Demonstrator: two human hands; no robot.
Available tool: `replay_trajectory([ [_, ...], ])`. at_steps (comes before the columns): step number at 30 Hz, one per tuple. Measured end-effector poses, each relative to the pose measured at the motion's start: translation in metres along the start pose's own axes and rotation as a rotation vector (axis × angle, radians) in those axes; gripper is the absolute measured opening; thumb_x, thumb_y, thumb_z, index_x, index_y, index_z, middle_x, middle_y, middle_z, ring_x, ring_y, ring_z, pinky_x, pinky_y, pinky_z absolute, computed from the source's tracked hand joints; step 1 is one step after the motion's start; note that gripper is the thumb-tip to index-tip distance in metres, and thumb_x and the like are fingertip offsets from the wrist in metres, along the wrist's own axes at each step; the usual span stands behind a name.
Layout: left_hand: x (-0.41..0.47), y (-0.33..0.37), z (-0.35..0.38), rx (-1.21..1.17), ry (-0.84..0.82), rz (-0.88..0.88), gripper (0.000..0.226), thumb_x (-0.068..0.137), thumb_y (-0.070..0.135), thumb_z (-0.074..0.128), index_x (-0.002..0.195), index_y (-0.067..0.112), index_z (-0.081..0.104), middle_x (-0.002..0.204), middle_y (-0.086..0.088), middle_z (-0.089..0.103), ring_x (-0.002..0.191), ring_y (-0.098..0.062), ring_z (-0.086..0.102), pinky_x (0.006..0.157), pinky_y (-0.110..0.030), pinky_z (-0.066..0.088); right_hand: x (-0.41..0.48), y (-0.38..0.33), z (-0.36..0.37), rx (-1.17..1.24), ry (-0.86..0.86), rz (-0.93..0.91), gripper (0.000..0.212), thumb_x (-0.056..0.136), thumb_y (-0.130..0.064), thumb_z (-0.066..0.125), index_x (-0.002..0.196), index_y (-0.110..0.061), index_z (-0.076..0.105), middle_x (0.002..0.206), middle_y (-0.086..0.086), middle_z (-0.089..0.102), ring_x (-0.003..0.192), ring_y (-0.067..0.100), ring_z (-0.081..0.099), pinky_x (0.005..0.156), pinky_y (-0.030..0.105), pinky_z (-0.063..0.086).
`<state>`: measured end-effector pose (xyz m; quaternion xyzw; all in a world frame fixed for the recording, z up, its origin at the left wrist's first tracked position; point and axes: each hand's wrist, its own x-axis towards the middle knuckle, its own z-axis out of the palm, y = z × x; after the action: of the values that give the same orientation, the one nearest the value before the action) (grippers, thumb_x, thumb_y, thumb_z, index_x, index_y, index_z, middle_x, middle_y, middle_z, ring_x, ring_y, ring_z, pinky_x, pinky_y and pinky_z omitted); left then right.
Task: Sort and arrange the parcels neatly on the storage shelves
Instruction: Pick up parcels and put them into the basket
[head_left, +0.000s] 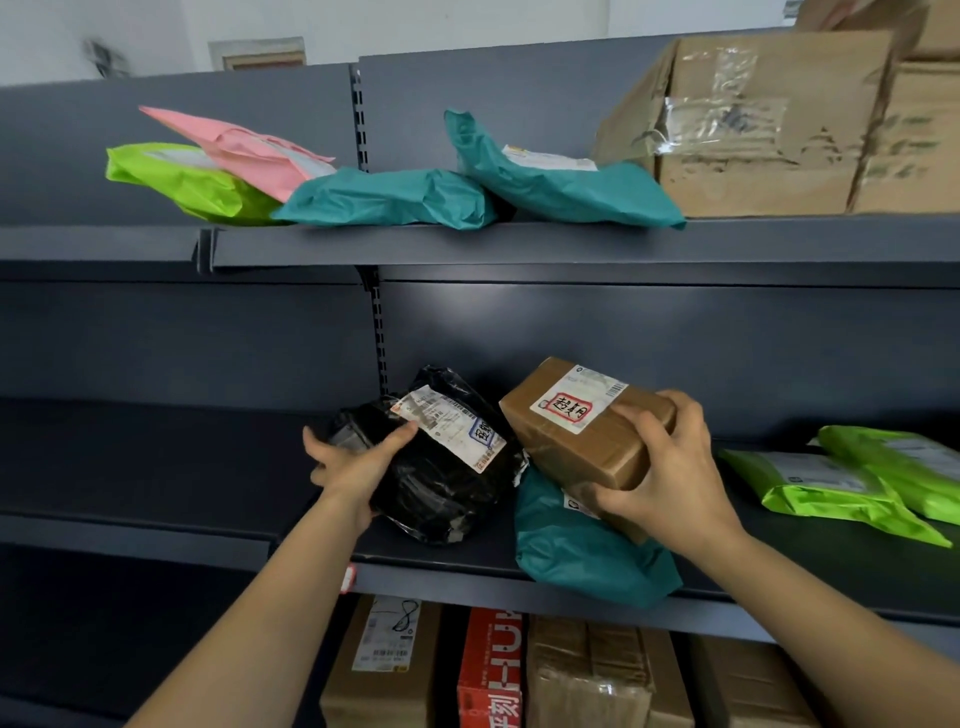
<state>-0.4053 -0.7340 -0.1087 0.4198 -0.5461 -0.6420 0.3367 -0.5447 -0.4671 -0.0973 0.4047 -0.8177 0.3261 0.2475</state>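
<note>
Arranging parcels on middle shelf (441, 577), both hands busy. Left hand (353, 467) grasps black bag (441, 488), thumb across top beside label. Right hand (670, 483) clasps right end of brown box (571, 436); box tilted, resting on teal bag (582, 556), which overhangs shelf edge. Likely step: setting box and black bag side by side. Next move calls for levelling box and pushing teal bag back from edge. Black bag glossy, crinkled, lumpy; box rigid, tape-slick, paper label; teal bag soft, matte, pillow-shaped. Lime-green bags (831, 488) lie well to right.

Head view, close, down onto shelves (519, 244)
</note>
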Motion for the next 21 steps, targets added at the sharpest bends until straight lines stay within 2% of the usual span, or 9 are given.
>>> replay_trajectory([
  [3, 0.001, -0.007, 0.003, -0.089, -0.034, -0.029, 0.138, 0.056, 0.030, 0.091, 0.143, 0.041, -0.015, 0.146, -0.011, 0.034, 0.127, -0.032, 0.043, 0.100, -0.056, 0.041, -0.002, 0.002, 0.001, 0.016, 0.008, 0.010, 0.089, 0.056, -0.045, 0.085, 0.133, -0.021, 0.046, 0.138, -0.001, 0.018, 0.130, 0.021, 0.022, 0.101, 0.025, 0.023],
  [6, -0.002, -0.010, 0.002, -0.173, -0.013, 0.067, 0.127, 0.061, 0.018, 0.089, 0.146, 0.041, -0.003, 0.145, -0.007, 0.037, 0.127, -0.028, 0.044, 0.102, -0.055, 0.040, -0.002, 0.006, -0.003, 0.076, 0.005, 0.041, 0.090, 0.056, -0.044, 0.085, 0.134, -0.021, 0.045, 0.138, -0.001, 0.018, 0.132, 0.022, 0.022, 0.105, 0.027, 0.024],
  [11, -0.023, -0.008, -0.009, -0.271, 0.012, 0.282, 0.113, 0.056, 0.022, 0.091, 0.141, 0.044, 0.019, 0.137, 0.002, 0.044, 0.121, -0.020, 0.048, 0.102, -0.047, 0.044, -0.004, 0.007, -0.021, 0.126, 0.128, 0.001, 0.088, 0.055, -0.033, 0.087, 0.132, -0.017, 0.048, 0.138, 0.003, 0.021, 0.131, 0.027, 0.027, 0.110, 0.032, 0.027],
  [15, -0.053, -0.006, -0.019, -0.359, -0.045, 0.329, 0.104, 0.059, 0.017, 0.089, 0.138, 0.042, 0.026, 0.128, 0.003, 0.049, 0.114, -0.017, 0.054, 0.096, -0.046, 0.049, -0.010, 0.006, -0.042, 0.110, 0.157, -0.052, 0.088, 0.054, -0.030, 0.088, 0.131, -0.014, 0.049, 0.139, 0.010, 0.023, 0.132, 0.028, 0.027, 0.108, 0.030, 0.024],
  [21, -0.121, -0.004, -0.012, -0.401, -0.084, 0.356, 0.101, 0.059, 0.015, 0.087, 0.138, 0.037, 0.028, 0.123, 0.004, 0.053, 0.111, -0.017, 0.057, 0.093, -0.046, 0.050, -0.046, 0.024, -0.088, 0.133, 0.185, -0.075, 0.087, 0.054, -0.028, 0.089, 0.129, -0.014, 0.049, 0.139, 0.009, 0.024, 0.131, 0.022, 0.025, 0.107, 0.023, 0.022],
])
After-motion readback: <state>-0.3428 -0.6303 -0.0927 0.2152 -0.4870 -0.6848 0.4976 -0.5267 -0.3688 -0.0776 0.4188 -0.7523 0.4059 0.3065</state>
